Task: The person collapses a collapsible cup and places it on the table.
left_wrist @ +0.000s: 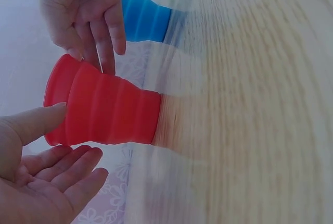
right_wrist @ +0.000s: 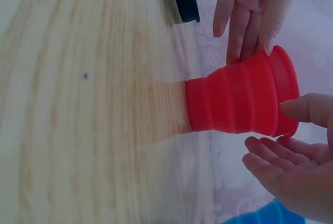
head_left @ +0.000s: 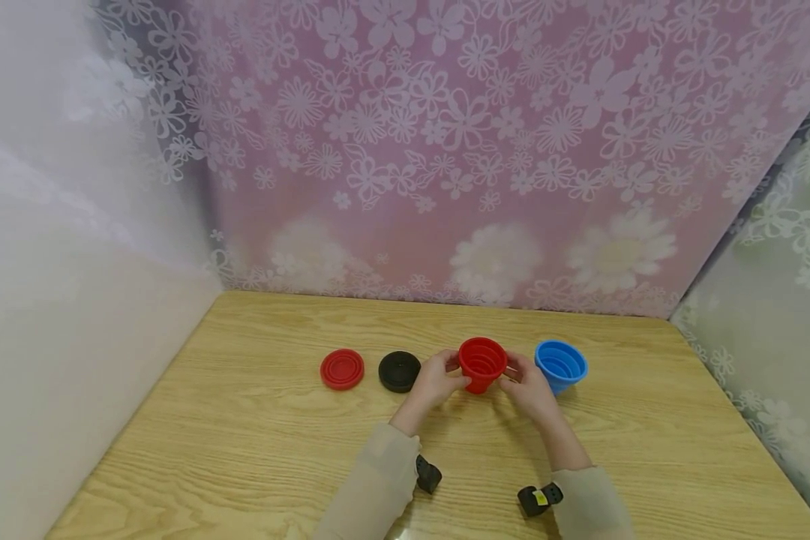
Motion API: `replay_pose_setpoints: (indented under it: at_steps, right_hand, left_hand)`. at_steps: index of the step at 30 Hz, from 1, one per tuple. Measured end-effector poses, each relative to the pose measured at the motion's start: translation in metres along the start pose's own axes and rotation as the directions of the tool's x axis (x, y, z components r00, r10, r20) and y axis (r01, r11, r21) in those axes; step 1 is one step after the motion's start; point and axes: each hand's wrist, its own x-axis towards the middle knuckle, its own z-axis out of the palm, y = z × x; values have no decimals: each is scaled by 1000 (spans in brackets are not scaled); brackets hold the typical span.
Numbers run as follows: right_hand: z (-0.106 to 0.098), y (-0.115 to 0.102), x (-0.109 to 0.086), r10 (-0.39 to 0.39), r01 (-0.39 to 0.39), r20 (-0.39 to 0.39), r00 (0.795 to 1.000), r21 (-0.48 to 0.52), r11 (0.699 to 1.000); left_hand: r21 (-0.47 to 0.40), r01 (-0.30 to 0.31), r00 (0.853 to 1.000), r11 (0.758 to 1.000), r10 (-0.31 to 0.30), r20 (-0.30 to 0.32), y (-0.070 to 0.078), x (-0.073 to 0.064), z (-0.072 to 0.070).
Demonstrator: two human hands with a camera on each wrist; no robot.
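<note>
A red collapsible cup [head_left: 482, 358], its ringed wall fully extended, stands upright on the table between both hands. My left hand [head_left: 437, 381] holds its left side near the rim, thumb on the front and fingers round the side. From the right, my right hand [head_left: 528, 384] holds the rim in the same way. In the left wrist view the thumb [left_wrist: 49, 120] lies against the cup's wall, the other fingers loosely spread beside it. The right wrist view shows the right thumb [right_wrist: 302, 108] on the wall too. An extended blue cup [head_left: 561, 365] stands just beyond the right hand.
Left of the hands, a flat red collapsed cup [head_left: 342, 369] and a round black disc-shaped piece [head_left: 400, 371] lie on the wooden table [head_left: 256, 435]. A flowered pink curtain [head_left: 405, 150] hangs behind the table, with pale cloth at both sides.
</note>
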Motion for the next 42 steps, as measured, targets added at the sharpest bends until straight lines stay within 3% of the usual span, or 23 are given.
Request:
replay_pose_setpoints:
  at_steps: [11,24,29,34,42]
  right_hand:
    - [2,-14,-7,-40,41,-32,999,29,999]
    - [22,-49,-20,-183,187,-37,982,171,967]
    - [30,-59,-22,-192,193,-25,981,212,958]
    - [35,-69,-21,-205,202,-10,979,230,952]
    - [40,-82,-20,-203,201,-17,979,213,956]
  left_hand:
    - [-31,-19,999,999,18,-34,6,-9,-9]
    - [-98,-107,994,989,106,-15,17,-37,-57]
    - [-104,-120,993,987,119,-16,22,-49,-75]
    - [-93,-94,995,991,93,-21,25,-57,-90]
    - [-132,-103,995,986,102,-20,28,-60,-100]
